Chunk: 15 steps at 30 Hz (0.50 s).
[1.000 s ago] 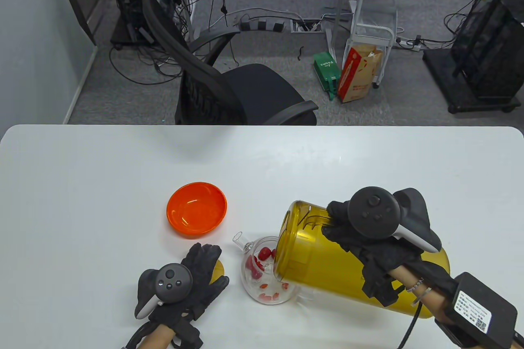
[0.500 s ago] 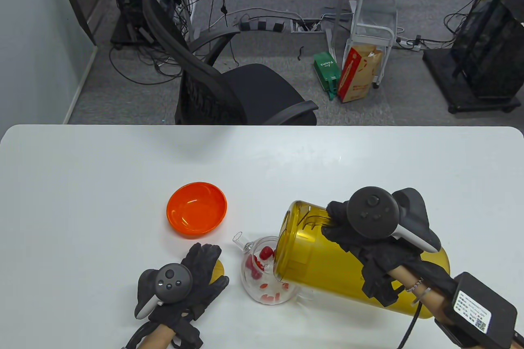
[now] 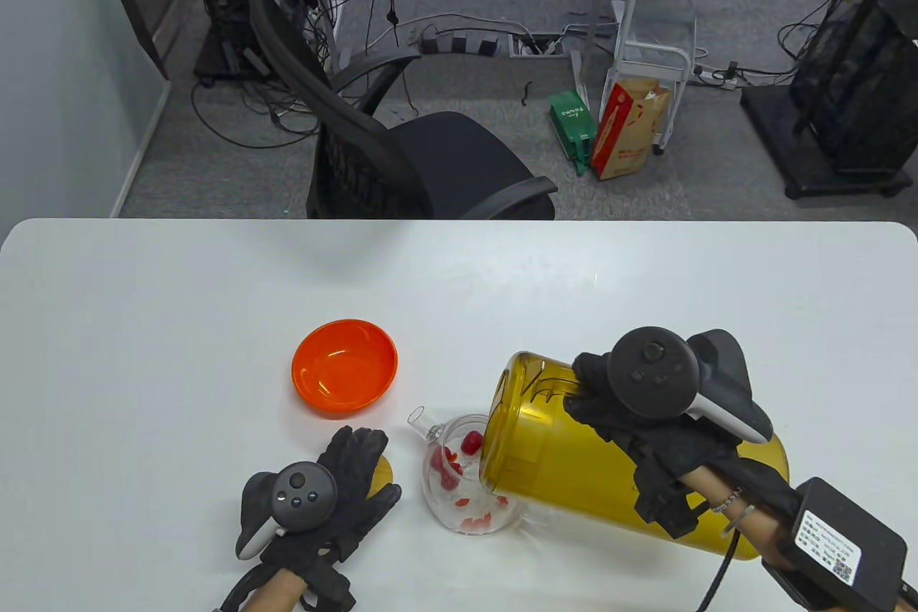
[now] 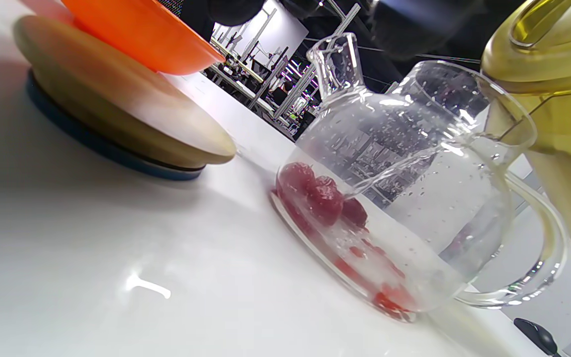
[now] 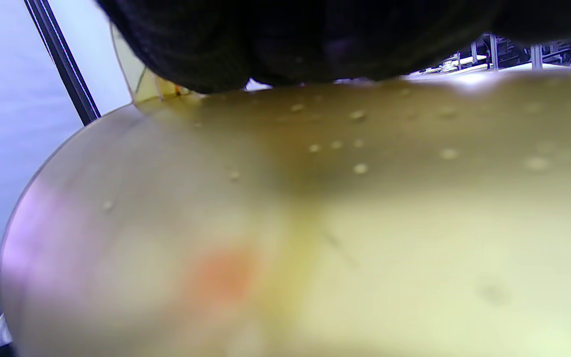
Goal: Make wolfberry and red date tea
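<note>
An orange bowl (image 3: pixel 344 366) sits toward the left of the white table (image 3: pixel 143 325). Nearer, my left hand (image 3: pixel 337 497) lies flat, fingers spread, on a wooden lid (image 4: pixel 117 114). Just right stands the glass teapot (image 3: pixel 466 483) holding red dates (image 4: pixel 315 196). My right hand (image 3: pixel 645 425) grips a yellow pitcher (image 3: pixel 559 454), tipped over the teapot.

Yellow jug (image 3: pixel 574 454), orange bowl (image 3: pixel 344 366), apparently red fruit (image 3: pixel 459 461), clear teapot (image 4: pixel 414 198).
</note>
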Each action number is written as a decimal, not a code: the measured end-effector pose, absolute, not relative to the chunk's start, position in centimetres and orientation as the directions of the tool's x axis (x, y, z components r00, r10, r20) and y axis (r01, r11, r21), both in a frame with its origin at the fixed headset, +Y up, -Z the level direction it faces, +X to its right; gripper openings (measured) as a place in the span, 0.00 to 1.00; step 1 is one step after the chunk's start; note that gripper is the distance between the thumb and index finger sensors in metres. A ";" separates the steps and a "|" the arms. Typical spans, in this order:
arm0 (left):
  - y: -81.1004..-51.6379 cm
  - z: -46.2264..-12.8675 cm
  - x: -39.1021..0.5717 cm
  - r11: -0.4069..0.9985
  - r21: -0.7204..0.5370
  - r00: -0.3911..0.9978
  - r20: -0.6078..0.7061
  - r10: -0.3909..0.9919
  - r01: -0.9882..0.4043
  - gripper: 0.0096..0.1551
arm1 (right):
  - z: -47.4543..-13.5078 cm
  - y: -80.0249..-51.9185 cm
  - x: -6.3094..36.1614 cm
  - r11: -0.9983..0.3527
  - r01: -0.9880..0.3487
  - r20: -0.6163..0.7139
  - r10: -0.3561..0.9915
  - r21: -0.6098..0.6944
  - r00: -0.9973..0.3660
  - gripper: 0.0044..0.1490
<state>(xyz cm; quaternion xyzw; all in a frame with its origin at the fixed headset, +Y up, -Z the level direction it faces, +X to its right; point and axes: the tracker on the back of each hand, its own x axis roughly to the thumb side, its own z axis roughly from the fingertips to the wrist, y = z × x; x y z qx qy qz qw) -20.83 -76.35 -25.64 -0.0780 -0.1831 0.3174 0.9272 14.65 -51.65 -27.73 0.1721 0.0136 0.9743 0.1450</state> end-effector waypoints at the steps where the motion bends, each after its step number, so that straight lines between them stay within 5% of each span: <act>1: -76.4 -25.6 -20.8 0.786 -0.262 0.731 0.290 0.618 -0.560 0.44 | -27.7 -51.6 14.6 -0.958 -0.277 0.331 0.286 0.077 -0.899 0.22; 15: -76.3 -25.6 -20.8 0.787 -0.258 0.731 0.292 0.616 -0.560 0.44 | -27.7 -51.6 14.6 -0.959 -0.273 0.331 0.283 0.078 -0.900 0.22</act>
